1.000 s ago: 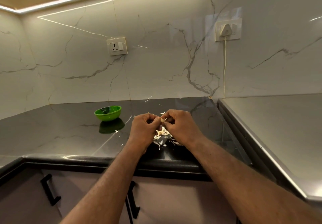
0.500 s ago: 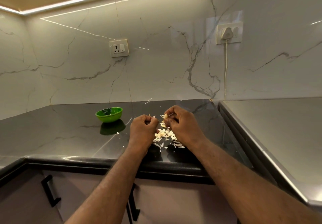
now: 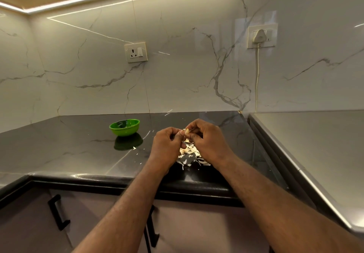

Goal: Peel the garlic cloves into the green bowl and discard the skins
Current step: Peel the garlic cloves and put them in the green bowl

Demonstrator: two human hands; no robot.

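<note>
A pale garlic clove (image 3: 187, 131) sits between both hands above the dark countertop (image 3: 78, 150). My right hand (image 3: 208, 140) pinches it with curled fingers, and my left hand (image 3: 167, 144) pinches at it from the left with thumb and fingertips. Under the hands lies a heap of papery garlic skins (image 3: 189, 151). The green bowl (image 3: 124, 127) stands on the counter to the left of my hands, a hand's width away; what it holds is hard to make out.
A few skin flakes (image 3: 134, 148) lie near the bowl's reflection. A grey steel surface (image 3: 315, 144) adjoins the counter on the right. Marble wall behind carries a socket (image 3: 136, 52) and a plugged-in cord (image 3: 257, 79). Cabinet handles (image 3: 58, 212) sit below the counter edge.
The hands drew apart half a second ago, with the right one lifting the clove, and have come back together around it. The view has shifted slightly.
</note>
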